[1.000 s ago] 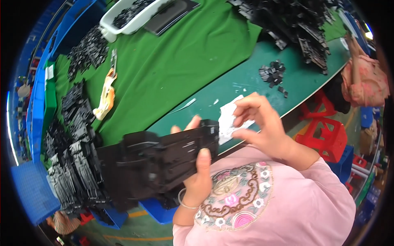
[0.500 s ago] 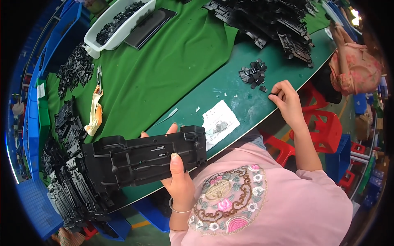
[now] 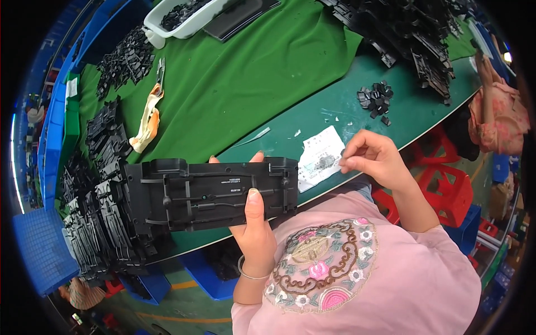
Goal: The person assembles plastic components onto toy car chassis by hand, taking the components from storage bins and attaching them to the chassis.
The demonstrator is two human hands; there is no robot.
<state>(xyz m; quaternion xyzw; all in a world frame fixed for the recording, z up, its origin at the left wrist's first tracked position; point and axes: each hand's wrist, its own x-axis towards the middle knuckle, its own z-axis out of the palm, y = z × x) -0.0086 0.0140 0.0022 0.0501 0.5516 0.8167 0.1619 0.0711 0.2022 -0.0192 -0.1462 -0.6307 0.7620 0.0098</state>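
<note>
My left hand [image 3: 254, 226] grips a long black moulded plastic part [image 3: 218, 195], shaped like a shallow chassis with raised pipes and ribs. The thumb lies across its face while the other fingertips show beyond its far edge. To the right, my right hand [image 3: 375, 159] is closed in a pinch beside the white sheet of paper [image 3: 322, 153]. A small dark piece seems to be between its thumb and fingers, mostly hidden. Farther off on the table is a small pile of black plastic pieces [image 3: 375, 97], like those in size.
Black moulded parts [image 3: 106, 218] are stacked at left. A white bin [image 3: 195, 25] of small parts stands at the back, near tweezers [image 3: 161, 72] with a cloth-like wrapping. More large black parts [image 3: 402, 39] heap at back right. Red stools [image 3: 444, 178] and another person [image 3: 499, 114] are at right.
My right hand has moved from beside the small pile toward the paper and the black part, fingers still pinched. The left hand keeps its grip. The whole view has shifted slightly.
</note>
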